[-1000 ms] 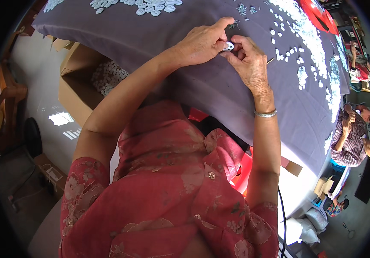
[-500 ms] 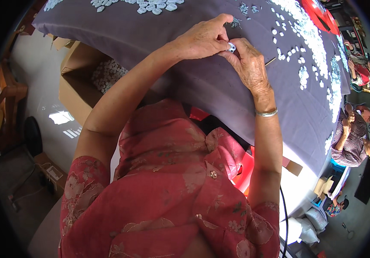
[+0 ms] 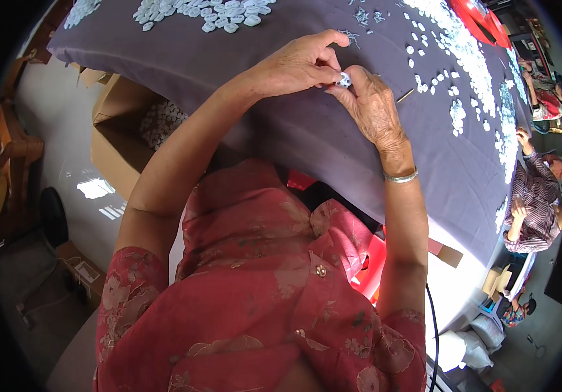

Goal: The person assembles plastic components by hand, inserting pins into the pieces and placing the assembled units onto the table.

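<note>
Both hands meet above the cloth-covered table, holding one small white plastic piece [image 3: 344, 80] with dark spots on it. My left hand [image 3: 297, 64] pinches it from the left, its index finger raised and bent above. From the right, the thumb and fingers of my right hand [image 3: 370, 104] close on the same piece; a silver bangle circles that wrist. Just beyond the fingertips lie small thin grey pins [image 3: 361, 17] in loose clusters. A thin brown stick [image 3: 406, 95] lies on the cloth beside my right hand.
Flat white pieces [image 3: 219, 13] are heaped at the table's far left. More small white pieces [image 3: 470, 55] spread along the right, near a red tray [image 3: 480, 23]. An open cardboard box [image 3: 114, 140] with white pieces stands below the left edge. Other people [image 3: 532, 202] sit at right.
Both hands have shifted slightly left and nearer to me, still holding the white piece. At the right, a co-worker's arms have moved.
</note>
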`<action>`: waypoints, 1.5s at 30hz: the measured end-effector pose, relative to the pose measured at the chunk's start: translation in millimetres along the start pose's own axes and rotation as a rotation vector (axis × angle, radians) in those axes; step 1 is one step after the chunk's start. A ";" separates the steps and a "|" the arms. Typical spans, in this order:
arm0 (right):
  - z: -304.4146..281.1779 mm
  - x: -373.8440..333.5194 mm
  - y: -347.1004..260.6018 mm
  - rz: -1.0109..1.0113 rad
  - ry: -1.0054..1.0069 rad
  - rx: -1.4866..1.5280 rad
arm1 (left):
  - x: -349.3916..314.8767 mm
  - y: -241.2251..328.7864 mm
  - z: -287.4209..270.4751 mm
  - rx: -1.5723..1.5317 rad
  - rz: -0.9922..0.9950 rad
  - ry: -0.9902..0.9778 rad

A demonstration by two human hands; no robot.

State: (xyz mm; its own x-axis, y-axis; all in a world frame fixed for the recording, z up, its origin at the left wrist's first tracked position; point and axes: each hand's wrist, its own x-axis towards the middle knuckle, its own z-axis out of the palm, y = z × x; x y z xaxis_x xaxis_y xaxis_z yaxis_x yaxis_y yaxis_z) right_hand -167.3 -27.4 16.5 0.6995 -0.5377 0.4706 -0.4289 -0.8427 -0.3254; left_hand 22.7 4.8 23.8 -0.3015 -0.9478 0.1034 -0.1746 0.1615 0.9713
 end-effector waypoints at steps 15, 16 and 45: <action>0.1 -0.2 -4.0 -0.020 -0.027 -0.093 | -0.2 1.3 1.1 0.123 0.083 0.025; 0.5 -0.4 -3.2 -0.027 -0.016 -0.099 | 1.5 -0.5 1.4 0.109 0.091 0.023; 3.3 -6.2 -3.9 -0.001 -0.053 -0.089 | -1.4 -3.4 9.7 -0.125 0.029 0.003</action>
State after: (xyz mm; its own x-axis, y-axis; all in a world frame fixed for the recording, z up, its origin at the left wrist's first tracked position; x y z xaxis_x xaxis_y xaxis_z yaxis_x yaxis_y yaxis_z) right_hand -168.1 -20.7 12.2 0.7283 -0.5369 0.4257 -0.4758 -0.8434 -0.2497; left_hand 14.6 8.2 18.3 -0.3023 -0.9440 0.1325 -0.0477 0.1538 0.9870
